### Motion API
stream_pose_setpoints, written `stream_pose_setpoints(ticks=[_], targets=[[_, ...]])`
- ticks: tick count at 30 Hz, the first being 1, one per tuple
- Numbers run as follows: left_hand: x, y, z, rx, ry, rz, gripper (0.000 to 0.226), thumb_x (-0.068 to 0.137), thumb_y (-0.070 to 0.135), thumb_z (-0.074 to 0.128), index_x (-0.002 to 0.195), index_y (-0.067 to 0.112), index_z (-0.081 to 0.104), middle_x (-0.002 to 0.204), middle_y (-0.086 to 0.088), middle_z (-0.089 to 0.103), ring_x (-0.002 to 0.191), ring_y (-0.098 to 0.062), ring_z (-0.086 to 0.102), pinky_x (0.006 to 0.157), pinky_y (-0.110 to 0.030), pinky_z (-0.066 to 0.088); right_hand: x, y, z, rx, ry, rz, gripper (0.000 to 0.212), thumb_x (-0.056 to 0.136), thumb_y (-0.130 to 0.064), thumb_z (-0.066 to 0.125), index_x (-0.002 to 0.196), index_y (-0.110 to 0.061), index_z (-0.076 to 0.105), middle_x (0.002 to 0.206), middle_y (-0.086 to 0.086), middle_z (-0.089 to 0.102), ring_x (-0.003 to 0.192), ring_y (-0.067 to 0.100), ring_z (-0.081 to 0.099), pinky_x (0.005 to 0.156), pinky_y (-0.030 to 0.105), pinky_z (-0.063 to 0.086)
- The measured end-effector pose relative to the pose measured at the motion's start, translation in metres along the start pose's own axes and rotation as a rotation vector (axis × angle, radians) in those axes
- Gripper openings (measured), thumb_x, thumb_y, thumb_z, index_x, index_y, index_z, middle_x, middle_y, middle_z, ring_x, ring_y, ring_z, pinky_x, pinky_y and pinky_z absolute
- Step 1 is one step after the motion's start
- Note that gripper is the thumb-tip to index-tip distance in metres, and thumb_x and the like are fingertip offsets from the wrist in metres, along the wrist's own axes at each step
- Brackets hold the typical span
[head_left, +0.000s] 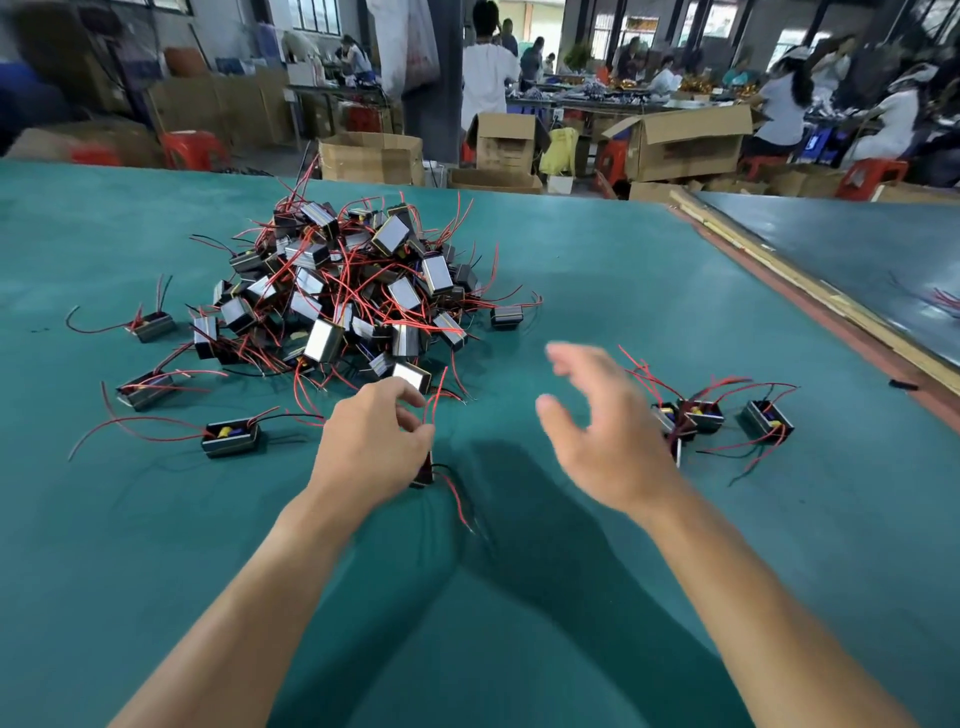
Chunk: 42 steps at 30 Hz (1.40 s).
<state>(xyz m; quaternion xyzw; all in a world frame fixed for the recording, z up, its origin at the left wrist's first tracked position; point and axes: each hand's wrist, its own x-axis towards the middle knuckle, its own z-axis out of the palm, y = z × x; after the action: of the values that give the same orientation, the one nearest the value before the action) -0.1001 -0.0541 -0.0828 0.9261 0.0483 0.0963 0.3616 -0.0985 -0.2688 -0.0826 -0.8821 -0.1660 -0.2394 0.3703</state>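
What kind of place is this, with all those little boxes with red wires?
Probably a factory assembly workshop. A heap of small wired modules lies on a big green table, open cardboard cartons stand behind it, and people work at long benches farther back.

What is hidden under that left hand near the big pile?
Under the left hand a small black module peeks out, with red wires trailing onto the green table. The hand covers most of its body, so its top cannot be seen.

matt green cloth table (571, 291); glossy metal-cased modules (343, 296); smooth plastic-coated red wires (363, 270).
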Motion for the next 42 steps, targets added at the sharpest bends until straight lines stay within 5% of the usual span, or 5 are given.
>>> stream_pose_setpoints(ticks=[9,20,28,35,42], targets=[[0.001,-0.008,0.021,0.182,-0.119,0.174,0.073,0.091,0.044,0.061,0.150,0.015,0.031,0.157,0.003,0.031,0.145,-0.018,0.023,0.116,-0.035,0.023,0.015,0.056,-0.012,-0.288,-0.131,0.596,0.044,0.098,-0.034,0.049,0.128,-0.001,0.053,0.137,0.018,0.055,0.128,0.032,0.046,0.101,0.038,0.035],[0.008,-0.013,0.030,0.174,-0.076,0.201,0.052,0.099,0.038,0.043,0.146,0.015,0.039,0.157,0.001,0.028,0.144,-0.017,0.020,0.119,-0.045,0.017,-0.023,-0.033,0.024,-0.090,-0.525,0.047,0.023,0.079,-0.047,0.070,0.088,-0.026,0.069,0.083,-0.010,0.067,0.086,0.013,0.053,0.077,0.024,0.042],[0.026,-0.024,0.023,0.229,-0.165,0.214,0.059,0.099,0.049,0.036,0.154,0.030,0.023,0.164,0.010,0.008,0.151,-0.013,-0.005,0.120,-0.049,-0.001,-0.023,-0.032,0.024,-0.039,-0.564,0.074,0.009,0.080,-0.030,0.071,0.088,-0.026,0.068,0.068,-0.011,0.065,0.065,0.007,0.057,0.066,0.023,0.047],[0.026,-0.020,0.019,0.232,-0.030,0.160,0.047,0.094,0.043,0.050,0.137,0.024,0.047,0.135,-0.002,0.045,0.132,-0.026,0.033,0.108,-0.047,0.030,-0.024,-0.026,0.023,-0.057,-0.586,0.097,0.028,0.079,-0.014,0.060,0.101,-0.029,0.066,0.065,-0.015,0.063,0.065,0.005,0.056,0.062,0.016,0.042],[0.026,-0.025,0.023,0.259,-0.076,0.200,0.042,0.097,0.034,0.049,0.136,0.022,0.044,0.160,0.002,0.016,0.147,-0.020,0.013,0.117,-0.056,0.017,-0.020,-0.019,0.019,-0.064,-0.568,0.132,0.027,0.077,-0.030,0.068,0.104,-0.031,0.067,0.073,-0.016,0.063,0.069,0.000,0.055,0.065,0.015,0.039]])
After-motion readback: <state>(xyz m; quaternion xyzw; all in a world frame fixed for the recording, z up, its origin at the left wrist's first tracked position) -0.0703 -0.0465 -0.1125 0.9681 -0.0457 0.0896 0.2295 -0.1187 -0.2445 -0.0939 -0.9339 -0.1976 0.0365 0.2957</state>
